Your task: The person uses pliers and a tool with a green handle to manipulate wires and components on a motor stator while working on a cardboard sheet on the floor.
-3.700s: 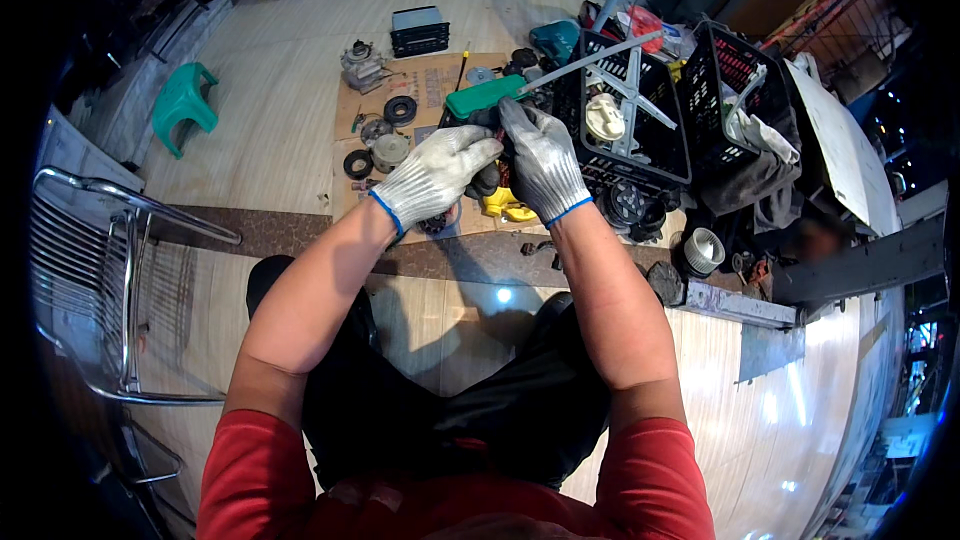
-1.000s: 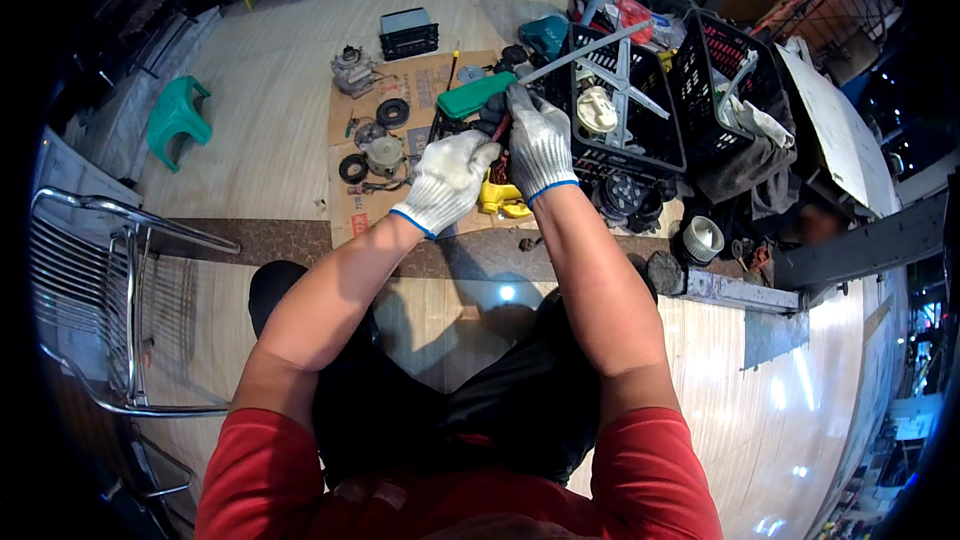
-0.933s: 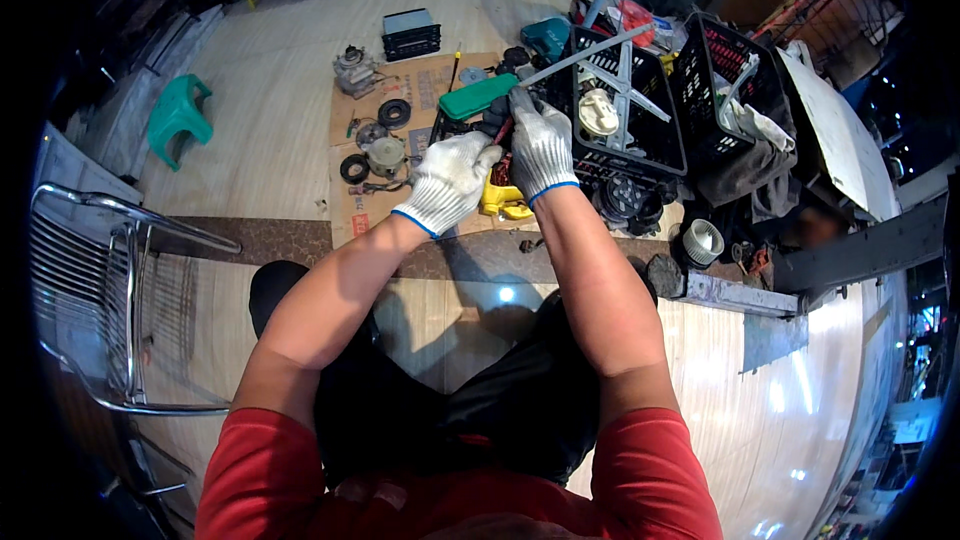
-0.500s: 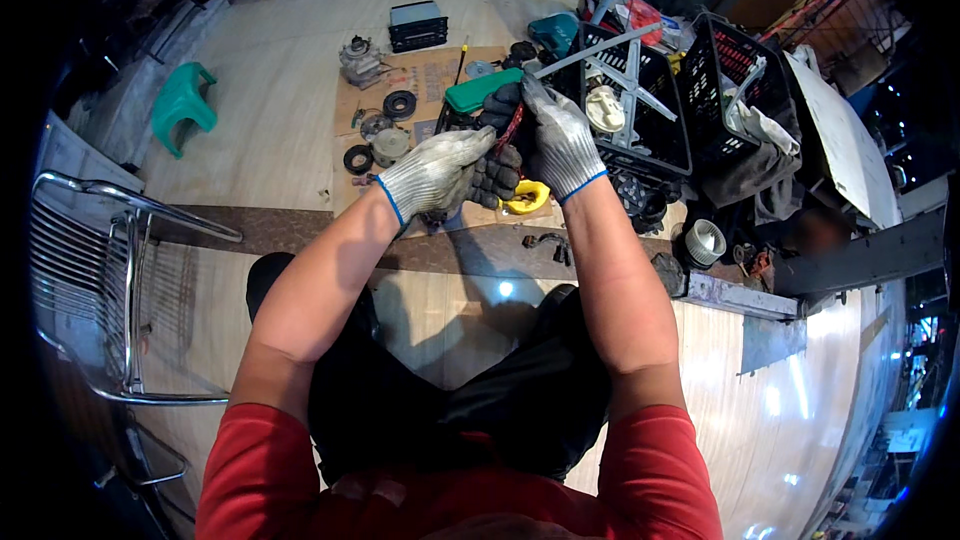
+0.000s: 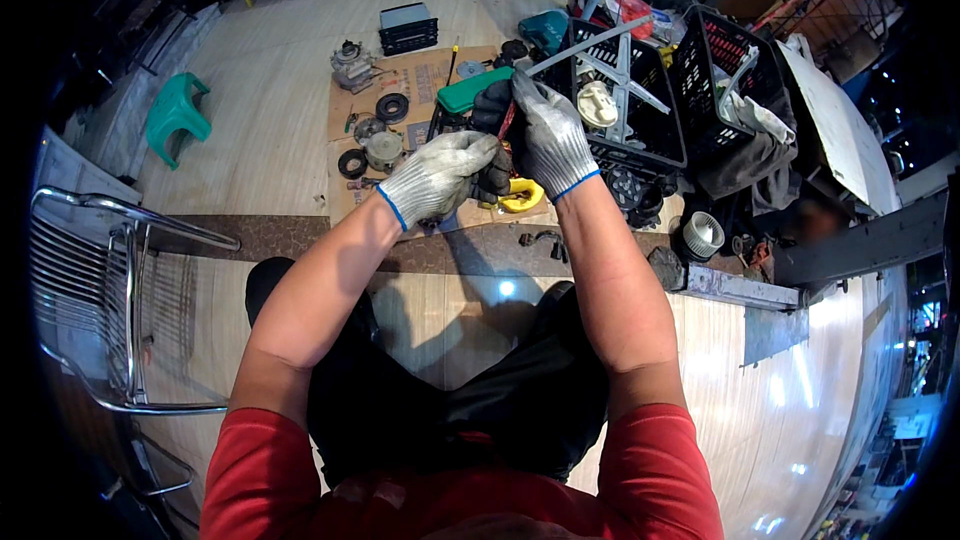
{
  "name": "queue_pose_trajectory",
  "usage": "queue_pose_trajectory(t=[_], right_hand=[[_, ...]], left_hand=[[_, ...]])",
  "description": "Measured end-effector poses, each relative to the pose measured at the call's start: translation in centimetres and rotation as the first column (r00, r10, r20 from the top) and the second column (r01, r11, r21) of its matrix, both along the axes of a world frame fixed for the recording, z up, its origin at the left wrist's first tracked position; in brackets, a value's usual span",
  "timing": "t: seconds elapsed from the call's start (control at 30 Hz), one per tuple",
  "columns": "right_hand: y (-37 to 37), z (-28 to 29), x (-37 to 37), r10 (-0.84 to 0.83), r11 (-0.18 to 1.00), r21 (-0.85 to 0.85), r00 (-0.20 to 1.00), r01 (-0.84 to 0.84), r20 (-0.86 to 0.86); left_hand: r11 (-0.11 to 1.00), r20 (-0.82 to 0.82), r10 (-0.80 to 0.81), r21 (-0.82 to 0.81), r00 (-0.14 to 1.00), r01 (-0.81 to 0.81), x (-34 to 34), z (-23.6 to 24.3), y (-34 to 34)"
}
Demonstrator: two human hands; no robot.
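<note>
Both my hands wear whitish knit gloves with dark grey palms and blue cuffs, raised close together over a cardboard sheet [image 5: 345, 180]. My right hand [image 5: 552, 130] is closed round a thin red thing [image 5: 508, 123], whose kind I cannot make out. Just left of it, my left hand [image 5: 440, 175] has its fingers curled and its thumb pressed inward; whatever they grip is hidden. Beyond the hands lies a green case [image 5: 474, 91]. A yellow ring-shaped thing [image 5: 521, 198] rests on the cardboard below my right hand.
Black rings [image 5: 392, 107] and round metal parts [image 5: 383, 149] lie on the cardboard. Black crates [image 5: 660, 145] stand to the right, with a grey metal frame [image 5: 625, 75] across one. A white fan wheel [image 5: 703, 236] sits nearer. At left are a green stool [image 5: 180, 118] and a chrome chair [image 5: 130, 290].
My left hand has turned slightly, so less of its dark palm side shows. Both hands stay close together; the whole view has shifted a little.
</note>
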State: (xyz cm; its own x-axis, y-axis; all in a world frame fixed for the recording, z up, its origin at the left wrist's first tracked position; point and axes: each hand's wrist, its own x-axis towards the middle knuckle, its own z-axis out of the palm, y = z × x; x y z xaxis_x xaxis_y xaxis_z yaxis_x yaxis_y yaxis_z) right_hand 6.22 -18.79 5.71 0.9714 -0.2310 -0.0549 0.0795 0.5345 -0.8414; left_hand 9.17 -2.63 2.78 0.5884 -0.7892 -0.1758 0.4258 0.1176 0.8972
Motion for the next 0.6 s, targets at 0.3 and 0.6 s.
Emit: queue_pose_trajectory(t=[0.3,0.6], right_hand=[[0.9,0.0,0.6,-0.12,0.992,0.042,0.993,0.12,0.002],[-0.1,-0.6,0.8,-0.005,0.999,0.04,1.0,0.005,0.01]], left_hand=[[0.913,0.783,0.039,0.224,0.621,-0.34,-1.0,0.3,-0.5],[0.942,0.515,-0.002,0.288,0.857,-0.171,1.8,-0.9,0.3]])
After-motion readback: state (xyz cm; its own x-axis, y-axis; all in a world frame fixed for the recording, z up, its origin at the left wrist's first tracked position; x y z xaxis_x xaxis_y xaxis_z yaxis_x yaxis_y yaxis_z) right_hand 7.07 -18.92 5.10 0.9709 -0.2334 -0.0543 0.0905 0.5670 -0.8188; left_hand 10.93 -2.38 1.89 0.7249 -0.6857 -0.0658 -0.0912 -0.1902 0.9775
